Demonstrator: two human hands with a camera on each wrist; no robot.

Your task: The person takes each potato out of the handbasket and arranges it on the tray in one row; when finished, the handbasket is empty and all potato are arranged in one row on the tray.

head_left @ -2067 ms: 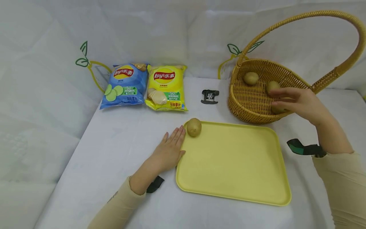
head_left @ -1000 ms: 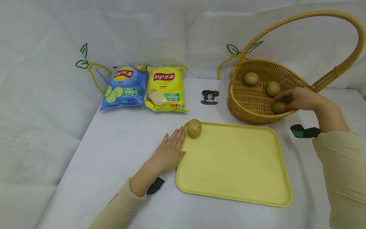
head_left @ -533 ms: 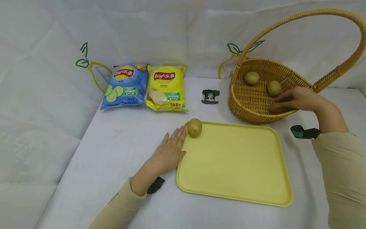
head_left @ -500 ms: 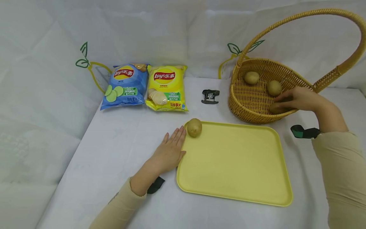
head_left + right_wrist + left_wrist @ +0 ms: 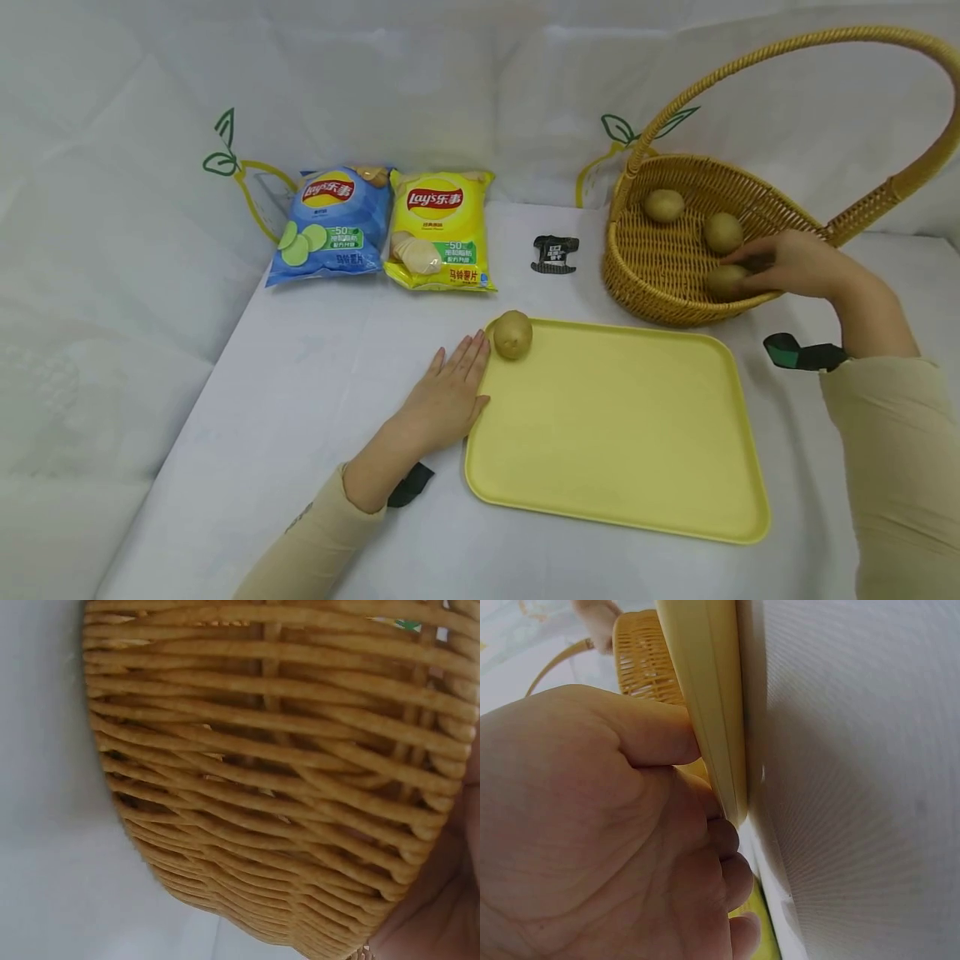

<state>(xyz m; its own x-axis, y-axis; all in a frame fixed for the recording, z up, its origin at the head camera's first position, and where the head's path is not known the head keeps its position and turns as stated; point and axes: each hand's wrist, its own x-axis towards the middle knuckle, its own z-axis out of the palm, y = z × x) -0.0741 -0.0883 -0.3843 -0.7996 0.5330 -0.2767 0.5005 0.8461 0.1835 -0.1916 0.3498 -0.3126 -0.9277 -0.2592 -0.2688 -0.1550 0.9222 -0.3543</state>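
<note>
My right hand (image 5: 787,262) reaches over the near rim of the wicker basket (image 5: 645,287), with thumb and fingers around a potato (image 5: 726,282) lying low inside. Part of that potato is hidden by the fingers. In the right wrist view the woven basket wall (image 5: 262,750) covers the fingertips and the potato. My left hand (image 5: 446,400) rests along the left edge of the yellow tray (image 5: 615,425), fingers straight; the left wrist view shows the thumb against the tray's side (image 5: 712,712). Another potato (image 5: 513,335) sits at the tray's far left corner.
Two more potatoes, one at the back (image 5: 664,206) and one in the middle (image 5: 723,233), lie in the basket. A blue chip bag (image 5: 330,225) and a yellow chip bag (image 5: 438,229) lean at the back. A small black packet (image 5: 555,254) lies between bags and basket.
My right hand has lowered from above the basket onto the near potato and curled around it, shifting it slightly. The left hand and the tray potato have stayed in place.
</note>
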